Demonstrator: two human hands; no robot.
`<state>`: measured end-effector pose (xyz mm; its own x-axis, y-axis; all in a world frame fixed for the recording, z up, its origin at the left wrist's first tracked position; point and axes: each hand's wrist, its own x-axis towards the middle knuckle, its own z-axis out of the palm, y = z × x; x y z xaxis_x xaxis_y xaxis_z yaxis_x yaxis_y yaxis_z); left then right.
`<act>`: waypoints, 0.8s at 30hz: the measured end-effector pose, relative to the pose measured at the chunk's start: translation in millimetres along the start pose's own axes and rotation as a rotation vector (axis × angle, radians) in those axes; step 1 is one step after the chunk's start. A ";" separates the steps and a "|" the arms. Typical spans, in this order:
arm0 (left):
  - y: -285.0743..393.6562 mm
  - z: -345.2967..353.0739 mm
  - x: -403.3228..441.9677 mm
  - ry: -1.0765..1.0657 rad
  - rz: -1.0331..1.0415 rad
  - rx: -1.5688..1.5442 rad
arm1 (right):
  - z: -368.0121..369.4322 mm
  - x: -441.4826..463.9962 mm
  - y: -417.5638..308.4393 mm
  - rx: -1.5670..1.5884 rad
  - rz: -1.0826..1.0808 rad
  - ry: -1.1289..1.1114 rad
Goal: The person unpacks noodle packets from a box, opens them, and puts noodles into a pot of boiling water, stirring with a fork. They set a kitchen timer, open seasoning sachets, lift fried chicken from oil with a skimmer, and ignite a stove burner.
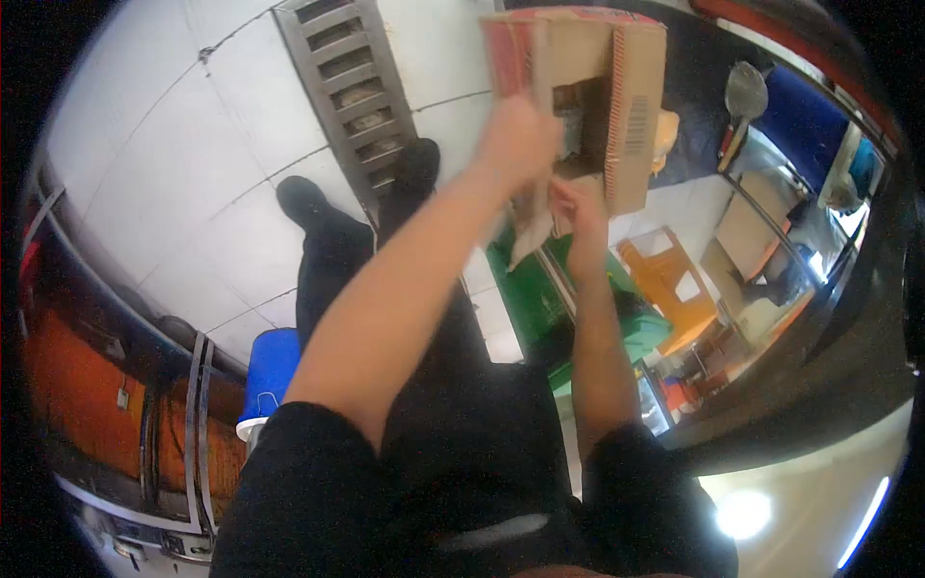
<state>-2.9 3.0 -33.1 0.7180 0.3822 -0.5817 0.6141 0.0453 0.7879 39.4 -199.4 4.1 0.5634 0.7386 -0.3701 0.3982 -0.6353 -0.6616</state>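
Observation:
A cardboard box (631, 116) with red printed edges and a barcode is open towards me, and part of its dark inside shows. My left hand (520, 144), blurred by motion, is closed on the box's left flap. Just below and to the right, my right hand (578, 204) has its fingers bent around the lower edge of the same flap. Something greyish is inside the box, too shadowed to name.
Below the box is a green plastic bin (617, 332), with an orange plastic stool (674, 289) beside it. A metal drain grate (352, 87) crosses the white tiled floor near my feet. A blue bucket (273, 371) stands at left. A metal ladle (745, 96) lies at upper right.

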 end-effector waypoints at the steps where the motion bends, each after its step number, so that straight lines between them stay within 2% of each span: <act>1: -12.5 2.1 -4.3 -0.035 -0.038 -0.130 | 0.3 6.1 9.3 0.417 0.149 0.100; 2: -13.6 -4.8 -13.7 -0.063 -0.066 -0.178 | -1.6 13.7 22.6 0.832 0.294 0.221; 4: -7.0 -13.4 -27.9 -0.118 -0.105 -0.230 | -3.2 45.4 62.8 0.356 0.478 0.179; 6: -9.5 -14.6 -31.4 -0.072 -0.126 -0.332 | -4.5 86.4 68.2 -0.061 0.591 0.075; 7: -13.5 -15.1 -31.8 -0.087 -0.133 -0.321 | 25.5 111.5 152.6 -0.444 0.654 -0.374; 8: -17.6 -16.3 -30.5 -0.075 -0.107 -0.262 | 53.8 135.5 231.0 -0.786 0.528 -0.841; 9: -20.9 -18.5 -28.9 -0.063 -0.079 -0.205 | 54.1 136.2 214.8 -0.790 0.577 -0.757; 10: -20.8 -21.7 -29.1 -0.064 -0.076 -0.197 | 49.4 124.1 190.6 -0.734 0.646 -0.568; 12: -21.5 -26.9 -34.9 -0.001 -0.053 -0.163 | 53.2 116.1 193.3 -0.684 0.648 -0.437; 16: -32.7 -19.6 -38.3 -0.037 -0.042 -0.234 | 51.5 109.1 195.3 -0.634 0.620 -0.326; 18: -29.4 -15.3 -43.4 -0.124 -0.080 -0.178 | 49.8 110.7 195.8 -0.606 0.615 -0.271; 22: -36.5 -1.2 -48.4 -0.081 -0.014 -0.246 | 44.6 105.3 197.7 -0.556 0.593 -0.186; 24: -34.2 0.7 -49.3 -0.139 -0.083 -0.241 | 42.4 96.4 198.0 -0.519 0.589 -0.149</act>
<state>-59.1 -18.0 -31.5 0.7170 0.2381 -0.6551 0.5890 0.2957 0.7521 141.9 -244.4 -190.3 0.6979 0.2474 -0.6721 0.3718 -0.9272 0.0447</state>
